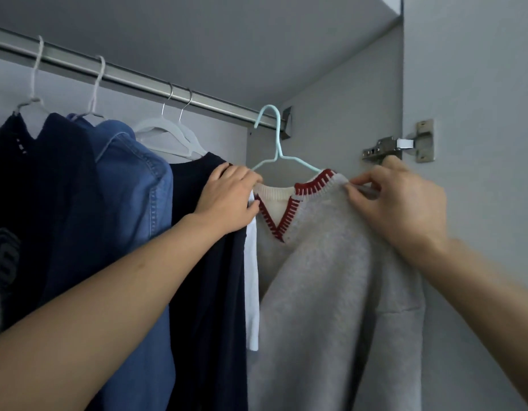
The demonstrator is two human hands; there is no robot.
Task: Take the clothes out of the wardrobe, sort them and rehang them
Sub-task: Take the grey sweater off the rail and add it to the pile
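Fingertips (353,185) of the right hand (402,209) pinch the shoulder of the grey sweater (325,286), thumb below and the other fingers curled over the knit just outside its red-stitched V collar (313,185). Across the neckline, the left hand (230,200) curls its fingers over the sweater's other shoulder, where a pale blue hanger (276,137) runs into the collar; whether those fingers clasp the hanger arm, the cloth or both I cannot tell. Up from between the two hands, the hanger's hook sits at the far end of the metal rail (132,80), close to the bracket on the wardrobe's side wall (345,114).

Directly under the left hand a narrow white sleeve (252,277) hangs straight down, touching the sweater's edge. Behind that wrist is a dark navy garment (209,262), then a blue denim shirt (135,185), then another navy top (49,188), each on a white hanger along the rail. Just above the right hand's knuckles, a metal door hinge (397,145) joins the wall to the open door (479,114).
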